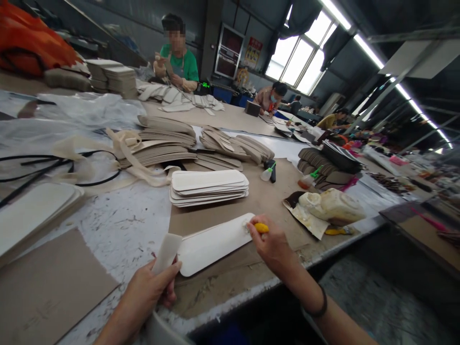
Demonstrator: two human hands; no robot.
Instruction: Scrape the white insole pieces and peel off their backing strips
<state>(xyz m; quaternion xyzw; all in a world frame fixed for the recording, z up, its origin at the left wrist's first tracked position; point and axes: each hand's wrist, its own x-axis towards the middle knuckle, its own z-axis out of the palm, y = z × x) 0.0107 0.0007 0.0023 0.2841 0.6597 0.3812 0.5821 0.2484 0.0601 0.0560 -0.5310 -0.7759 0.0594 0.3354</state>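
Note:
A long white flat piece (212, 243) lies on the brown table sheet (273, 191) near the front edge. My right hand (273, 243) is closed on a yellow-handled brush (261, 228), whose tip touches the far end of that piece. My left hand (153, 287) is closed on a small white strip (167, 251) held upright just left of the piece's near end. A stack of the same white pieces (209, 187) sits beyond.
A lumpy glue-caked container (332, 206) rests on a smeared paper at the right. Small squeeze bottles (268, 172) stand further back. Stacks of tan pieces (165, 141) fill the middle. Brown cardboard (46, 287) lies at front left. A person in green (178, 60) works at the far end.

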